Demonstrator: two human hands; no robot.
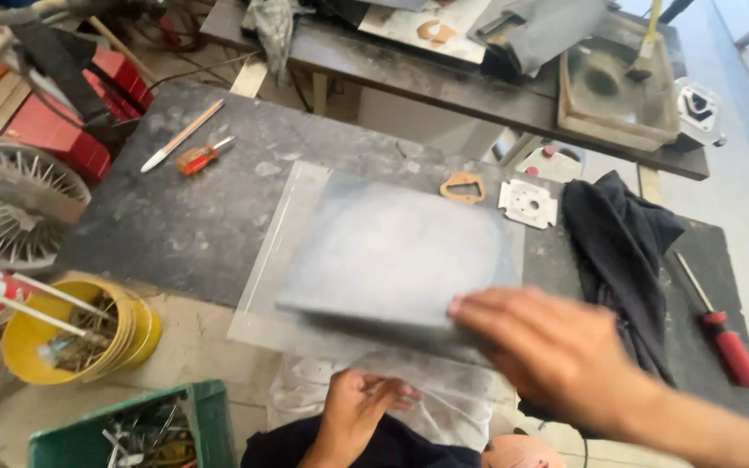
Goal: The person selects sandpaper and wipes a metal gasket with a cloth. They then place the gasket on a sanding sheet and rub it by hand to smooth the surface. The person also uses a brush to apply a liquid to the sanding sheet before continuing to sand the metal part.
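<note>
A grey flat sheet (392, 251), dusty and pale in its middle, lies on a clear glass pane (257, 260) on the dark workbench (192, 217). My right hand (548, 351) grips the sheet's near right corner, fingers wrapped over its edge; the hand is blurred. My left hand (353, 412) is below the pane's near edge, fingers curled on a crumpled clear plastic sheet (444, 403) that hangs off the bench.
A black cloth (621, 251), a red-handled screwdriver (726, 334), a metal plate (528, 204) and a brown gasket (463, 187) lie to the right. A small orange screwdriver (199, 158) and a stick lie far left. A yellow bucket (80, 334) and green crate (132, 425) stand below.
</note>
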